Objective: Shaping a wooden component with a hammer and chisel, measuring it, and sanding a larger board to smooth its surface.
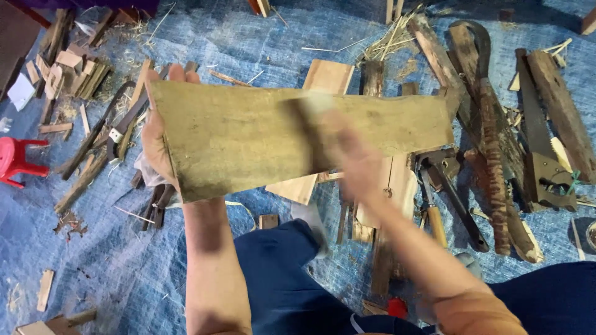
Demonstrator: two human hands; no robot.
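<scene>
— Plank [248, 139] — where have you got it?

— Up in front of me, above my lap, held flat-side toward me and lying lengthwise from left to right. It's a long, greenish-brown board, wide at the left end and narrowing a little toward the right, with a rough lower edge.

— Which hand carries it?

— My left hand [155, 139]. It grips the left end: the palm sits behind the board and my fingertips [177, 74] show curled over the top corner, pressed close together against the wood.

— And the other?

— My right hand [344, 152] is over the middle of the board's face, but it's so blurred that I cannot tell whether the fingers are spread or together, or whether they touch the wood at all.

— What lies below?

— A blue tarp [261, 37], littered with wood offcuts and straw. A pale square block [328, 75] shows just above the plank's top edge. To my right a handsaw [539, 149] lies near a long dark carved piece [493, 161], with a hammer [433, 208] closer to my knee. Far left stands a small red stool [15, 160], well apart from everything I'm holding. My dark blue trouser legs [279, 279] fill the bottom of the view.
</scene>
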